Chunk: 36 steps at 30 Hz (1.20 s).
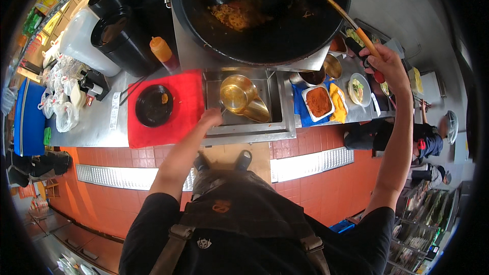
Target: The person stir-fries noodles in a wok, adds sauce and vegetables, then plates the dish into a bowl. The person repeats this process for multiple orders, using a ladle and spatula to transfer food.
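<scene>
My right hand is wrapped around the orange wooden handle of a long wok tool. Its metal shaft reaches down into a large black wok, where its working end is hard to make out. Browned, shredded-looking food lies in the wok on the left. My left hand is closed at the lower left of a gold-toned metal pot, on what looks like its thin handle. The pot sits over a steel sink basin, against a tilted gold-toned metal container.
A black plate with a food scrap rests on a red cloth. A squeeze bottle and black canisters stand behind it. Right are a tray of red powder and a salad bowl. Another person stands at far right.
</scene>
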Motion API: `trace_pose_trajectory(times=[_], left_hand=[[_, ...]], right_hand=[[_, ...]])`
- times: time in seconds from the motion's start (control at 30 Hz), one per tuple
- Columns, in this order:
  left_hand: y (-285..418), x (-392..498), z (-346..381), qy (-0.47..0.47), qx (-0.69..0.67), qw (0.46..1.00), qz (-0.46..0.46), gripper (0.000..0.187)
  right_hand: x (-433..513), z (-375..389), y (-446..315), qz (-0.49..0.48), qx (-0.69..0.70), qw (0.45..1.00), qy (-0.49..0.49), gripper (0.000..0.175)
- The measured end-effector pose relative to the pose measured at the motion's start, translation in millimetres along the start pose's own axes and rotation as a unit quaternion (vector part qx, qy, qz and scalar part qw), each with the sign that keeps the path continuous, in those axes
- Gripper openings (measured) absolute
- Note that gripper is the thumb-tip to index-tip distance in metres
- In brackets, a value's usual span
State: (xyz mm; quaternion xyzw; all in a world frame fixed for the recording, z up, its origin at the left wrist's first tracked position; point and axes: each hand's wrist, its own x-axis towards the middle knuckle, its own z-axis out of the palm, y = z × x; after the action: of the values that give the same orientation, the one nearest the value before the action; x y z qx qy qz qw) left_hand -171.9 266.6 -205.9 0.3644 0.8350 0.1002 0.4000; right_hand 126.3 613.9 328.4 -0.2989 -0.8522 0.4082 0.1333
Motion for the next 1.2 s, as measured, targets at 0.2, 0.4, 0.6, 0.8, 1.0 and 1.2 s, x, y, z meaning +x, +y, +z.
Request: trace_pose_trajectory(times=[0.2, 0.4, 0.6, 0.8, 1.0, 1.2], left_hand=[[24.7, -61.9, -9.2, -0.148, -0.495, 0.852, -0.081, 0.020], [45.5, -152.5, 29.0, -0.085, -0.622, 0.776, -0.059, 0.026], [74.1, -163.6, 37.1, -0.009, -0.627, 0.779, 0.005, 0.026], [84.4, -164.2, 20.6, 0.005, -0.619, 0.785, -0.007, 0.022], [74.8, -177.9, -3.0, -0.028, -0.613, 0.790, 0.016, 0.016], [54.7, -190.3, -17.4, -0.056, -0.632, 0.773, 0.004, 0.019]], right_hand=[[-12.6, 24.7, 51.0, -0.026, -0.108, 0.994, 0.026, 0.027], [-52.6, 123.5, 137.7, -0.151, -0.232, 0.952, 0.127, 0.032], [-40.8, 186.5, 71.7, -0.009, -0.217, 0.962, 0.164, 0.037], [103.4, 257.6, -13.3, -0.062, -0.177, 0.966, 0.177, 0.031], [95.2, 282.1, -43.5, -0.024, -0.238, 0.971, 0.032, 0.032], [59.0, 232.2, -39.5, -0.107, -0.163, 0.961, 0.198, 0.032]])
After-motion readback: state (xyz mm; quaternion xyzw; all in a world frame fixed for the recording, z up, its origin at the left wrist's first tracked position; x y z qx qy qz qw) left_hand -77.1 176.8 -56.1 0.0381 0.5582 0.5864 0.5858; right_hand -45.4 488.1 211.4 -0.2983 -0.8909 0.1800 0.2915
